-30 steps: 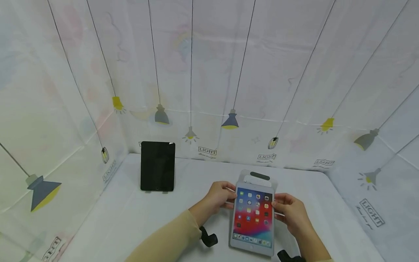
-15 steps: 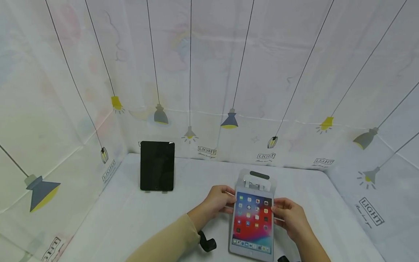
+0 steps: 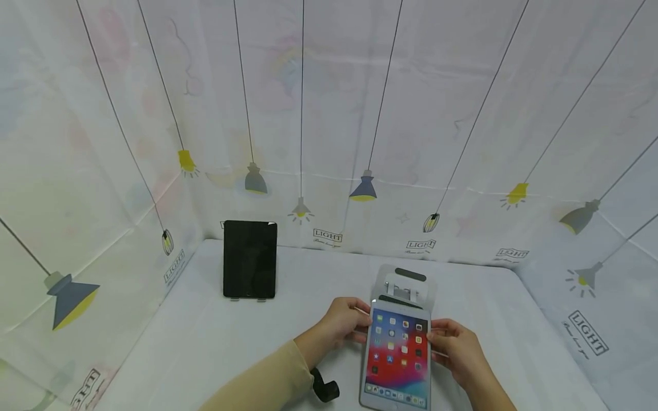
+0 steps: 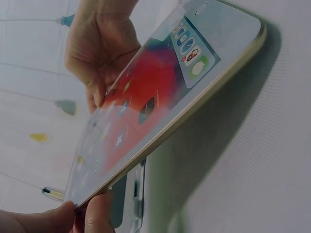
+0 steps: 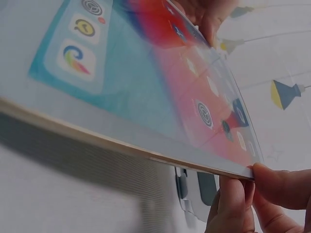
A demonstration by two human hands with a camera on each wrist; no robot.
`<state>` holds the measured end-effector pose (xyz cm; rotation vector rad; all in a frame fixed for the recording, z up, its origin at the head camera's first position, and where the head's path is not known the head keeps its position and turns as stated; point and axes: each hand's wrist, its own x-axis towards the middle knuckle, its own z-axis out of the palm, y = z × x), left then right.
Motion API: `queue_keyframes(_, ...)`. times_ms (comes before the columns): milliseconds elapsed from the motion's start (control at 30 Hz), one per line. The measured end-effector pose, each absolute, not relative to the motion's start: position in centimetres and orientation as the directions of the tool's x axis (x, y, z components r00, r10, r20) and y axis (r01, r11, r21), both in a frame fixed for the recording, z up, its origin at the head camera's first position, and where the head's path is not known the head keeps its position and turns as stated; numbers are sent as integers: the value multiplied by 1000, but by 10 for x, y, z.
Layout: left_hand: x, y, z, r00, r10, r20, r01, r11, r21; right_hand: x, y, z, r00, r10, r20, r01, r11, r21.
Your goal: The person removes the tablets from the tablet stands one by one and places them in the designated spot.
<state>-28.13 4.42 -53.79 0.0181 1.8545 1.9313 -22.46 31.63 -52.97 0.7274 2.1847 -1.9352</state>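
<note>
A white-framed tablet (image 3: 396, 359) with a lit screen of app icons is held in front of a folding tablet stand (image 3: 434, 288). My left hand (image 3: 343, 324) pinches its left edge near the far end, thumb on top and fingers beneath. On the opposite edge, my right hand (image 3: 459, 348) pinches the tablet between thumb and fingers. In both wrist views the tablet's gold rim (image 4: 160, 138) is raised off the white table, with a shadow below. The stand lies low on the table, its grey pad (image 5: 207, 188) visible beyond the tablet's edge.
At the back left, a black tablet (image 3: 250, 260) with a dark screen leans upright on a support. A curtain (image 3: 329, 114) printed with hanging lamps surrounds the white table (image 3: 216, 337). A black wrist strap piece (image 3: 325, 388) shows at my left wrist.
Both hands have drawn the lit tablet toward me, away from the stand. More of the stand, including its hinge and a second grey pad, is now uncovered. The black tablet stays put.
</note>
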Motion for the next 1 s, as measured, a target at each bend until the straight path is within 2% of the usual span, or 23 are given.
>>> queue_keyframes(667, -272, 39, -548, -892, 344, -295, -308, 16, 951, -215, 311, -539, -874, 256, -412, 440, 63, -896)
queue_keyframes(1000, -271, 38, -556, -887, 332, -320, -331, 23, 943, -215, 309, -542, -852, 267, -451, 477, 40, -878)
